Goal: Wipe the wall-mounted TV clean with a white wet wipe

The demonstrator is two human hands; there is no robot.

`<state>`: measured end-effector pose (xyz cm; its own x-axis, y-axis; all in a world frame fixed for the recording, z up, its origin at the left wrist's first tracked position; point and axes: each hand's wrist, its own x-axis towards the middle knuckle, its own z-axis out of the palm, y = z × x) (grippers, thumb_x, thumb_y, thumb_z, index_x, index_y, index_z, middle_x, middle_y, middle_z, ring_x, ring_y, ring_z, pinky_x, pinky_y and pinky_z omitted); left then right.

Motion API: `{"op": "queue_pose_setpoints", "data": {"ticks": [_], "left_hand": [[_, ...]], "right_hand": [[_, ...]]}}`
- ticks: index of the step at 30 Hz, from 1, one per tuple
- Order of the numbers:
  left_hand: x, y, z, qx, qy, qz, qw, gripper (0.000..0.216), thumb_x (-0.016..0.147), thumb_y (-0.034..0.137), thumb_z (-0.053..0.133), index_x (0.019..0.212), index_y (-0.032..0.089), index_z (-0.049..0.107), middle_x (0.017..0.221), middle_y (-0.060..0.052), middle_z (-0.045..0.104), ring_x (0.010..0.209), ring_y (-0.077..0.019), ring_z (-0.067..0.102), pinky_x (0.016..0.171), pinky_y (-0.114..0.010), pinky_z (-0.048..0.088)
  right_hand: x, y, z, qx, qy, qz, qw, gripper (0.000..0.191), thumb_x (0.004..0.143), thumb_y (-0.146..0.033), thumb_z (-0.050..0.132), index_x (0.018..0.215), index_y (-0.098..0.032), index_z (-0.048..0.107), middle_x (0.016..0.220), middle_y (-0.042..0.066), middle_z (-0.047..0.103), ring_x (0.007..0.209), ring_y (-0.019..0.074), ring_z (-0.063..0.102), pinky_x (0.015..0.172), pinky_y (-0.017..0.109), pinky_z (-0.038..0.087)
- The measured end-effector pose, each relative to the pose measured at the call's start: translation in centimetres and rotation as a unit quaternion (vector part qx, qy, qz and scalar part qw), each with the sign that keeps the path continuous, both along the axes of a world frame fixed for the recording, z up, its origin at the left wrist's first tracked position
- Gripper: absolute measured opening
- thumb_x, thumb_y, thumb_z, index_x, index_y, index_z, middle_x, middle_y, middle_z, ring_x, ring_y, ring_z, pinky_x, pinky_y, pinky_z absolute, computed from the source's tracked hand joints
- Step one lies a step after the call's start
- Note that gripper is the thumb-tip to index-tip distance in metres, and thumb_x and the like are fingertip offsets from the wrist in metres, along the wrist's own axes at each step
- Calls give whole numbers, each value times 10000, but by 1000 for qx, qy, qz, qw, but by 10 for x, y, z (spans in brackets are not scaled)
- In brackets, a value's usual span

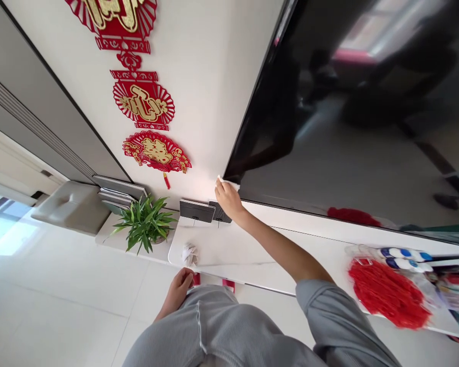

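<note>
My right hand (228, 198) reaches out to the lower left corner of a large black television (329, 127). Its fingers are closed on a folded white wipe (230, 182), which lies against the screen's corner. My left hand (181, 285) hangs low beside my body, just in front of the white cabinet's edge. The fingers there are curled in, with nothing visible in them. A crumpled white wipe (190, 254) rests on the cabinet (229, 252) a little beyond my left hand.
Two dark framed stands (197, 210) lean by the wall under my right hand. A green potted plant (146, 221) stands at the left. Red shredded filler (386, 293) and several blue-and-white bottles (405, 254) lie at the right. Red paper ornaments (144, 102) hang on the wall.
</note>
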<state>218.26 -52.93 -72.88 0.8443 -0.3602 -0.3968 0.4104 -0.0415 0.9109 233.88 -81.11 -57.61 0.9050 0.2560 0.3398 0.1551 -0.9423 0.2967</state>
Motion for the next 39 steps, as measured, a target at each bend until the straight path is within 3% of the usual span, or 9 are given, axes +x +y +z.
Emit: {"op": "queue_pose_setpoints", "data": {"ticks": [6,13,20,28,31,33,36,39], "left_hand": [[1,7,-2,2,-1,6,1000,455,825,583,683,861,135,612,663,2,525,641,-130,432,667,-282,330],[6,13,8,5,13,-39,999,481,805,597,712,876,129,627,673,4,510,662,-131,444,675,-273,356],[5,5,14,20,0,-34,999,449,817,579,700,882,140,633,669,2,534,652,-125,439,686,-275,357],[9,-26,-7,32,-7,-89,996,493,794,625,691,889,144,630,666,-3,537,646,-136,469,677,-288,378],[7,-38,-14,38,-7,-105,994,526,765,656,694,882,147,625,658,-8,547,641,-143,482,671,-294,384],[5,-42,-15,39,-5,-98,994,535,757,662,696,882,146,623,652,-7,545,638,-142,481,667,-291,380],[-1,-45,-9,40,21,-81,996,540,729,644,734,888,140,628,661,-5,547,644,-134,482,670,-282,384],[-6,-46,3,37,42,-56,997,504,732,601,761,887,138,639,691,-7,562,666,-125,494,694,-272,407]], "right_hand": [[5,0,-61,21,38,27,999,496,943,87,334,1219,-13,733,1375,225,650,1067,263,666,989,362,584],[5,-27,-107,74,81,57,992,513,904,94,337,1125,-69,770,1196,172,725,1095,262,638,1011,364,580],[-31,-84,-122,157,57,35,985,495,923,59,346,1101,-140,763,1137,148,715,1024,271,628,958,404,579],[-85,-166,-116,292,-7,24,956,354,927,-22,446,928,-228,733,964,86,721,877,244,621,893,393,598],[-114,-188,-113,365,-54,11,929,299,949,-98,475,833,-257,700,979,73,727,852,236,615,881,406,596],[-133,-183,-115,418,-105,-12,902,279,978,-172,474,852,-262,707,1020,85,726,897,247,611,899,439,588],[-148,-141,-129,503,-204,-75,836,313,1011,-250,416,1004,-239,728,1083,136,681,1033,271,596,953,497,559],[-131,-77,-143,592,-273,-145,745,332,1024,-317,391,1139,-195,677,1119,154,612,1073,255,601,889,450,575]]}}
